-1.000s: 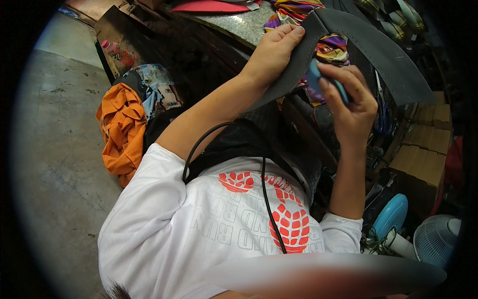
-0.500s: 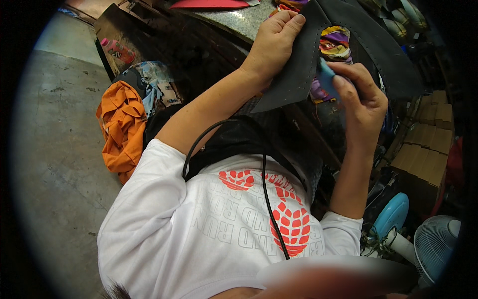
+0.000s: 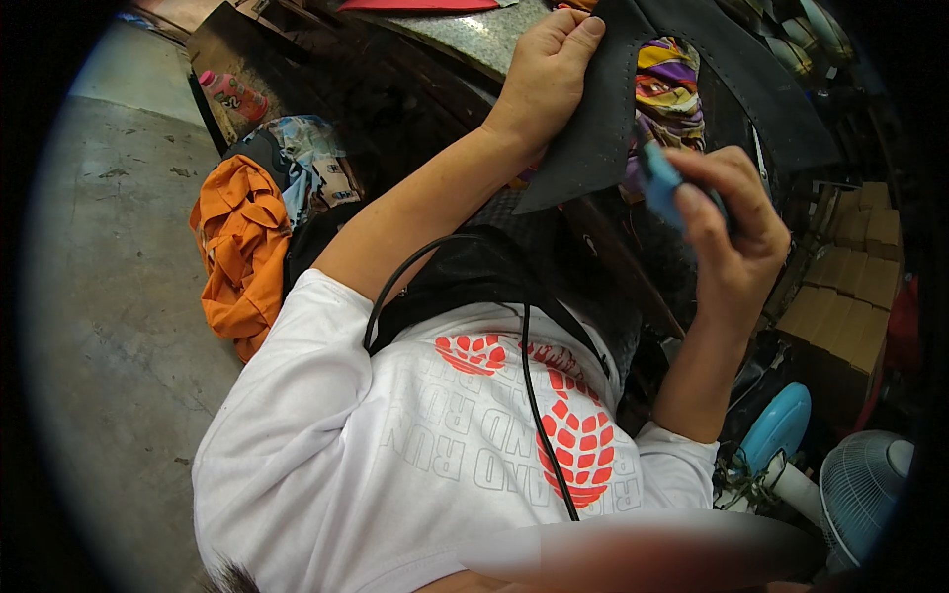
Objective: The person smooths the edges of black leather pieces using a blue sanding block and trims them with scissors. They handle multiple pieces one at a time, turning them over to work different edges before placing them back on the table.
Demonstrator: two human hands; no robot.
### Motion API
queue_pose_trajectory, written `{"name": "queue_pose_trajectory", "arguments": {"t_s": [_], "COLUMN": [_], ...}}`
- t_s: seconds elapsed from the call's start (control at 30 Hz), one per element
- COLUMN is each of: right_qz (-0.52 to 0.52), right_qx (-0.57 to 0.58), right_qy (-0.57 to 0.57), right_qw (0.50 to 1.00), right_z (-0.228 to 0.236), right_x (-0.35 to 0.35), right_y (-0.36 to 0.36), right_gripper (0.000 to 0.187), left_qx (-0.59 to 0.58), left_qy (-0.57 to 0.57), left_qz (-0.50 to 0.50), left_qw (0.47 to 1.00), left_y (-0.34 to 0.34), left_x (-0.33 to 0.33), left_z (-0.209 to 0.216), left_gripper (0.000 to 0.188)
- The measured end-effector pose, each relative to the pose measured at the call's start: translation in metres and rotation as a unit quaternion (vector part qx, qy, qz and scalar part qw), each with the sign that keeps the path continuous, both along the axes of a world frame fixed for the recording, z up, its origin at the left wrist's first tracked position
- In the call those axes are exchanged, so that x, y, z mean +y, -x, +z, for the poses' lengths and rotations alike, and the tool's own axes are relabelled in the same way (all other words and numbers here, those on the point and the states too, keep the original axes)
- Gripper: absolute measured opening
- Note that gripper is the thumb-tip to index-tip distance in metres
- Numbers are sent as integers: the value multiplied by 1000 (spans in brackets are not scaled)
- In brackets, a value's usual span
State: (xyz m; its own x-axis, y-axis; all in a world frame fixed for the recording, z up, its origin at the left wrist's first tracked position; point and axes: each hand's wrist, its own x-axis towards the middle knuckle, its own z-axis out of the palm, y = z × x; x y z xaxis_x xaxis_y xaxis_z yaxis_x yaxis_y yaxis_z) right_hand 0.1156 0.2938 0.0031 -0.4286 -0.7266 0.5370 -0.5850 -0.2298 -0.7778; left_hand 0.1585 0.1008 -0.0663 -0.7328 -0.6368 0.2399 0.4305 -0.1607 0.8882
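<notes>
A black leather-like piece (image 3: 588, 143) with rows of small holes along its edges hangs at the top of the head view. My left hand (image 3: 547, 71) pinches its upper left edge between thumb and fingers. Between thumb and fingers of my right hand (image 3: 739, 212) is a small light-blue sponge-like block (image 3: 660, 185) with a dark edge, smeared by motion. The block is just below the piece's inner edge; whether it touches cannot be told. Bunched multicoloured cloth (image 3: 669, 84) shows through the gap in the black piece.
A speckled stone tabletop (image 3: 455, 40) bears a red item (image 3: 420, 4) at the top. Orange cloth (image 3: 240, 252) and a pink bottle (image 3: 234, 96) are at left. Cardboard boxes (image 3: 835, 314), a blue round object (image 3: 778, 427) and a fan (image 3: 866, 484) stand at right.
My right hand has moved right and down with the blue block, away from the black piece's inner edge. My left hand and the piece have shifted slightly up.
</notes>
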Motion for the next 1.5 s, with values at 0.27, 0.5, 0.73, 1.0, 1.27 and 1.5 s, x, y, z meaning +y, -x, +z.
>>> {"name": "queue_pose_trajectory", "arguments": {"t_s": [0.27, 0.5, 0.73, 1.0, 1.27, 1.5], "right_qz": [-8, -78, -206, -91, -107, -32], "right_qx": [45, 58, 262, 145, -20, 133], "right_qy": [-21, 9, 23, 14, 7, 12], "right_qw": [999, 995, 942, 985, 994, 991], "right_z": [-10, -1, -11, -9, -5, -9], "right_x": [-4, -7, -31, -20, -17, -5], "right_y": [-4, 3, 4, 2, 6, -7], "right_gripper": [25, 26, 25, 26, 20, 37], "left_qx": [25, 5, -21, -18, -26, -16], "left_qy": [34, -158, -200, -81, -71, -40], "left_qz": [36, -150, -180, -86, -63, -4], "left_qw": [998, 976, 963, 993, 995, 999], "left_y": [2, -10, -15, -7, -14, -8], "left_x": [3, 6, 19, 16, 17, 7], "left_z": [1, 12, 16, 14, 18, 11], "left_gripper": [24, 20, 21, 23, 22, 21]}}
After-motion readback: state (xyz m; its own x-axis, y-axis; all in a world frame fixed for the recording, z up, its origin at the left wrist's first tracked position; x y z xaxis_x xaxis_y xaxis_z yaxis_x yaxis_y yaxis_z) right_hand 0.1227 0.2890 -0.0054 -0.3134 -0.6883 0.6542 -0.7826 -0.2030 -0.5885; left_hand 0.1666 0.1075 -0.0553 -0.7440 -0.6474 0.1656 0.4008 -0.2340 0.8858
